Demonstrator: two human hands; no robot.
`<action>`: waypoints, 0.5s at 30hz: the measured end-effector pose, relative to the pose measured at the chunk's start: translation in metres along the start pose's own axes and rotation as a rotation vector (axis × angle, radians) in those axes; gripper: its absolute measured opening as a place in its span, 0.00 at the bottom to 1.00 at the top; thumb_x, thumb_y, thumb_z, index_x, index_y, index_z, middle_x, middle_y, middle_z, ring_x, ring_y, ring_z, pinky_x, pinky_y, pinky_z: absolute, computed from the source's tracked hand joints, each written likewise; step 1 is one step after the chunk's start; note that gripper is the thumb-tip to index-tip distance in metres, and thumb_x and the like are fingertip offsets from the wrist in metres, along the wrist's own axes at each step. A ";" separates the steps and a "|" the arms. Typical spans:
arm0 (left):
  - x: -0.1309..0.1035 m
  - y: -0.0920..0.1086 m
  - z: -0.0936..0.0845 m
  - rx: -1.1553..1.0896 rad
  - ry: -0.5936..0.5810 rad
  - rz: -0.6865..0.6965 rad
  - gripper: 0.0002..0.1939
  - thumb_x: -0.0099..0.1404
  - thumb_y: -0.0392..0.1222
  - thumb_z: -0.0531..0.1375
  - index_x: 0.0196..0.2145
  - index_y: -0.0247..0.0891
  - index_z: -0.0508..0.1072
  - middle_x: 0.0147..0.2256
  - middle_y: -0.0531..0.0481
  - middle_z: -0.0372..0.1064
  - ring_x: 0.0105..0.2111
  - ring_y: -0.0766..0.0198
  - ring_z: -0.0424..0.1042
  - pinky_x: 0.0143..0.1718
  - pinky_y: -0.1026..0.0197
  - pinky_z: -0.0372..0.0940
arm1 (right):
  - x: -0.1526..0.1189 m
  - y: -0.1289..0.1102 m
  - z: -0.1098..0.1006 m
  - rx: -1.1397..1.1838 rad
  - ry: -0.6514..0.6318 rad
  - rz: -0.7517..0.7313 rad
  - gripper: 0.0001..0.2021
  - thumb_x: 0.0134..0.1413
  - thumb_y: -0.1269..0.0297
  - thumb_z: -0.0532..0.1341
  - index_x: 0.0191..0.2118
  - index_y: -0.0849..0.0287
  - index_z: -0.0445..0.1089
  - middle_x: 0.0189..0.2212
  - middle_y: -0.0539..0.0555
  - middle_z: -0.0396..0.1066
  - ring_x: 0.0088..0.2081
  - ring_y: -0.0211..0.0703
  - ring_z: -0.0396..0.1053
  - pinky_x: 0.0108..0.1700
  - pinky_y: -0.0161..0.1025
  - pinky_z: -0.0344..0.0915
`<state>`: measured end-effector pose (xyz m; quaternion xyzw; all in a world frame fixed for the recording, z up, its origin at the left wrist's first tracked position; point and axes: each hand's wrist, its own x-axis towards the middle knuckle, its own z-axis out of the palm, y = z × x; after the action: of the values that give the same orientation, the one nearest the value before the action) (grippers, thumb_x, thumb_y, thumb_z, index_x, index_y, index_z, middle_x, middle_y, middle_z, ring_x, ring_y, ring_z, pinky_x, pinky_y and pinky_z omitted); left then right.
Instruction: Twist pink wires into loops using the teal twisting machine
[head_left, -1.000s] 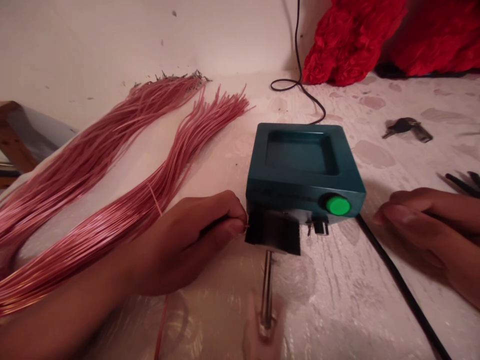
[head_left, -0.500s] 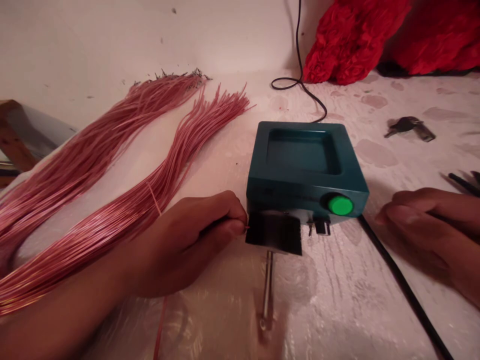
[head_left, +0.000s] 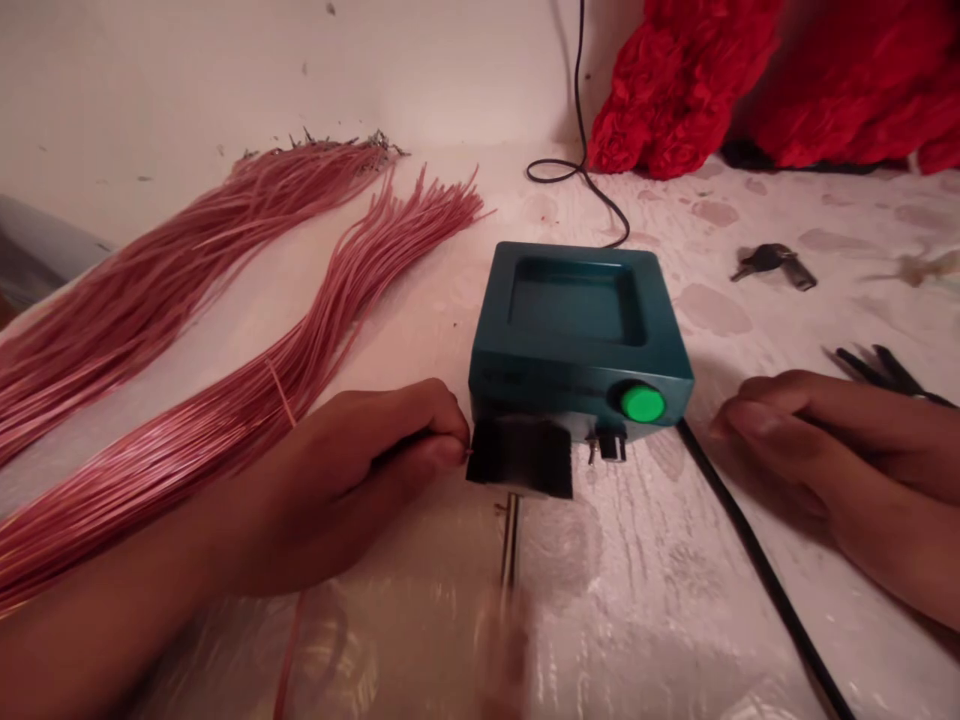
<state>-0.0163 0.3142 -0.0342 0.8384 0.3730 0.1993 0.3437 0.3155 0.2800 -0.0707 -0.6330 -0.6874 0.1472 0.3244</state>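
My left hand (head_left: 375,470) is closed in a pinch on a thin pink wire (head_left: 289,650), whose lower length shows below the wrist. Its fingertips are at the left edge of a black block (head_left: 519,457) on the front of a teal electric machine (head_left: 581,365). This machine has a recessed top, a lit green button (head_left: 643,403), a small knob (head_left: 613,445) and a toggle switch. A metal rod (head_left: 511,545) sticks out under the block, its near end blurred. My right hand (head_left: 825,450) rests to the right of the machine, fingers curled together; whatever they may hold is hidden.
Two long bundles of pink wire, a near one (head_left: 300,350) and a far one (head_left: 172,220), lie on the left. Red fabric roses (head_left: 675,90) stand at the back right. Keys (head_left: 772,262), dark-handled pliers (head_left: 892,370) and a black cable (head_left: 757,560) lie on the right.
The whole scene has shifted left in view. The rod's near end, sharp before, is now smeared by motion, and a small bit of wire shows beside the rod. Both hands keep their places by the machine.
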 end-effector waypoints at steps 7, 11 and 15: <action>-0.004 0.006 -0.007 0.035 0.181 0.044 0.10 0.72 0.40 0.52 0.33 0.38 0.68 0.29 0.55 0.67 0.29 0.67 0.66 0.33 0.64 0.61 | 0.011 -0.010 0.008 0.085 0.015 0.042 0.19 0.57 0.46 0.59 0.27 0.56 0.73 0.24 0.51 0.72 0.23 0.41 0.65 0.23 0.36 0.58; -0.022 0.025 -0.012 0.013 0.188 0.038 0.12 0.74 0.45 0.52 0.34 0.37 0.68 0.31 0.52 0.67 0.32 0.65 0.66 0.35 0.63 0.62 | 0.003 -0.026 -0.008 0.128 0.090 0.023 0.17 0.58 0.48 0.58 0.29 0.55 0.73 0.20 0.49 0.68 0.22 0.41 0.64 0.25 0.37 0.59; -0.070 0.051 0.007 -0.140 0.261 -0.001 0.13 0.74 0.45 0.52 0.33 0.38 0.67 0.29 0.54 0.64 0.29 0.66 0.62 0.31 0.64 0.59 | -0.087 -0.052 -0.014 0.149 0.290 -0.045 0.16 0.62 0.47 0.59 0.30 0.50 0.72 0.21 0.47 0.68 0.26 0.43 0.68 0.30 0.39 0.64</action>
<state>-0.0323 0.2326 -0.0074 0.7791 0.4001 0.3321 0.3501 0.2832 0.1845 -0.0506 -0.6059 -0.6346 0.0976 0.4697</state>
